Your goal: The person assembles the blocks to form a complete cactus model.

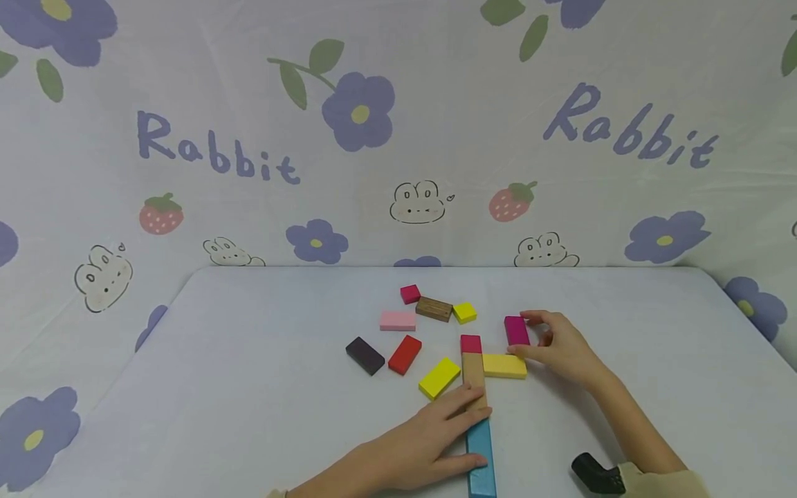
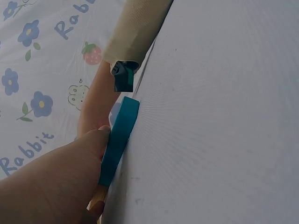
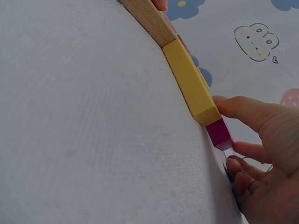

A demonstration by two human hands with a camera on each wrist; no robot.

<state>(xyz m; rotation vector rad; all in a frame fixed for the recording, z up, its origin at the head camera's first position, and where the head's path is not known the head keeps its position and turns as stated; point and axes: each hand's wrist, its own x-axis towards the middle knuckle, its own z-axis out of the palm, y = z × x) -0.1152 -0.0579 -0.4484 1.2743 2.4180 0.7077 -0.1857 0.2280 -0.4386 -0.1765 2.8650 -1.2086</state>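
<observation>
Thumb and index finger of my right hand (image 1: 563,349) pinch a magenta block (image 1: 516,330) at its two ends. Just below it lies a pale yellow block (image 1: 505,366), set sideways against a row of blocks. That row has a small pinkish-red block (image 1: 470,344) at its far end, then a natural wood block (image 1: 473,368), then a long blue block (image 1: 481,477) towards me. Across the row rests my left hand (image 1: 429,439), fingers extended over the wood and thumb on the blue. In the right wrist view the magenta block (image 3: 218,134) sits beside the pale yellow one's end.
Left of the row lie a bright yellow block (image 1: 439,378), a red block (image 1: 405,355) and a black block (image 1: 364,355). Farther back are a pink block (image 1: 398,321), a brown block (image 1: 434,309), a small yellow block (image 1: 464,312) and a small red block (image 1: 410,294).
</observation>
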